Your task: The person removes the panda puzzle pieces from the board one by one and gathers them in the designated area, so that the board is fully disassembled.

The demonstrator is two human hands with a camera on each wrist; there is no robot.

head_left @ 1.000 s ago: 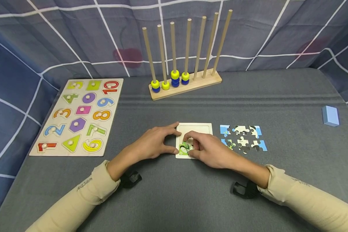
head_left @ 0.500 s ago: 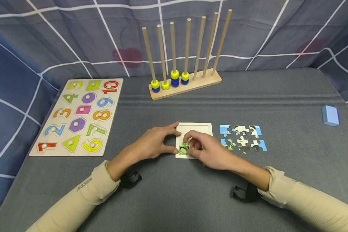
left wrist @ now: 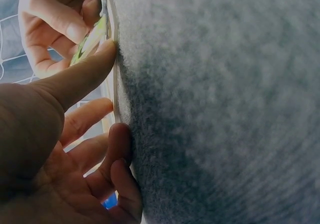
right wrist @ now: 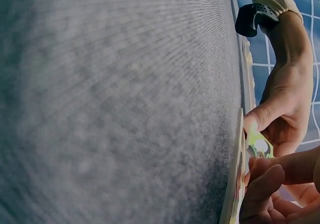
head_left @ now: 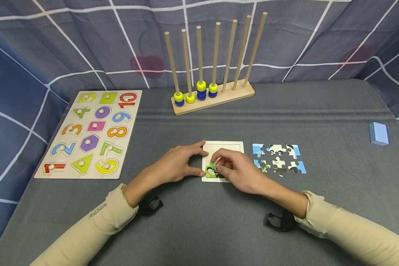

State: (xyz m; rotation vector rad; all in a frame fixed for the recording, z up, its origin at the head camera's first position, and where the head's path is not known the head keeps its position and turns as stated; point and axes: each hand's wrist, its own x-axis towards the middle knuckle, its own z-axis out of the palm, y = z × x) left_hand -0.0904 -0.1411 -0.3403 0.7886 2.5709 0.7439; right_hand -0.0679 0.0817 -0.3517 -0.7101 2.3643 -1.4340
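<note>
My right hand (head_left: 241, 170) pinches a green jigsaw piece (head_left: 211, 170) with part of a panda picture between thumb and fingertips, over the lower left of a pale puzzle tray (head_left: 224, 146). In the right wrist view this piece (right wrist: 260, 145) stands tilted above the tray's surface. My left hand (head_left: 176, 162) rests at the tray's left edge, its thumb near the lower corner and a finger near the upper one, both fairly straight. Right of the tray lie several loose panda jigsaw pieces (head_left: 278, 164) in two rows. My right fingers hide part of the tray's inside.
A wooden bead stand (head_left: 216, 101) with tall pegs and yellow and blue beads stands at the back. On the left lies a number-and-shape peg board (head_left: 101, 147). A light blue block (head_left: 379, 133) sits far right. Checked cloth (head_left: 286, 37) hangs behind the table.
My right thumb and fingers have shifted slightly about the piece, and the piece's tilt has changed a little. The left hand and the tray stay in place.
</note>
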